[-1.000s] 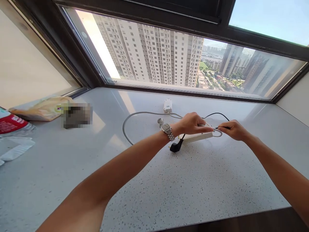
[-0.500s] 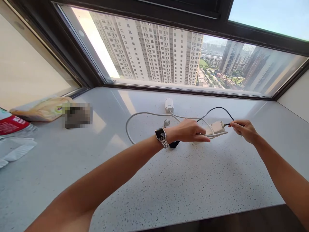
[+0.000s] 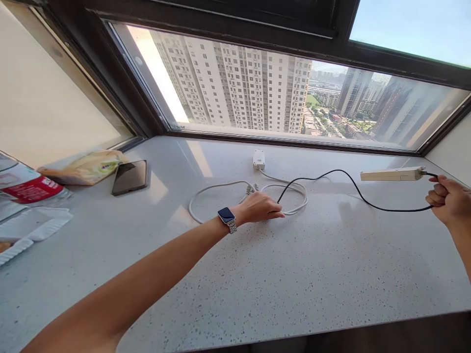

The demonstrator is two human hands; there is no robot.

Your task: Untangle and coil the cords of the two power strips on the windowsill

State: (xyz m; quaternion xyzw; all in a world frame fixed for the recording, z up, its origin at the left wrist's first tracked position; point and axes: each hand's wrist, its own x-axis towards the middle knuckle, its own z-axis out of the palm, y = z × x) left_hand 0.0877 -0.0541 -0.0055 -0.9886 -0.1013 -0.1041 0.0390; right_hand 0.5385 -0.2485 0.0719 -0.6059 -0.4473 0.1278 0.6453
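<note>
Head camera, reading the picture as a clock face: I have my right hand [image 3: 449,200] out at three o'clock, its fingers curled tightly around the black cable [image 3: 397,211]. Just beside that fist, also toward three, is the long cream block [image 3: 392,174] that the cable runs into. From the fist the cable sags, then humps back toward the middle, meeting my left hand [image 3: 259,207].

That left hand sits near the centre, toward five o'clock, palm down over the white cord [image 3: 306,194]; its fingertips are hidden, so I cannot tell whether it grasps the cord or merely lies across it. A watch [image 3: 226,215] circles that wrist. The cord loops out on both sides of the hand, and one end leads to a white box [image 3: 259,160] near centre, toward two.

Out at nine o'clock on the speckled counter [image 3: 265,284], I see a dark phone [image 3: 129,177], a yellowish packet [image 3: 86,167] and a red-labelled bottle [image 3: 31,189]. The window [image 3: 235,88] fills twelve.
</note>
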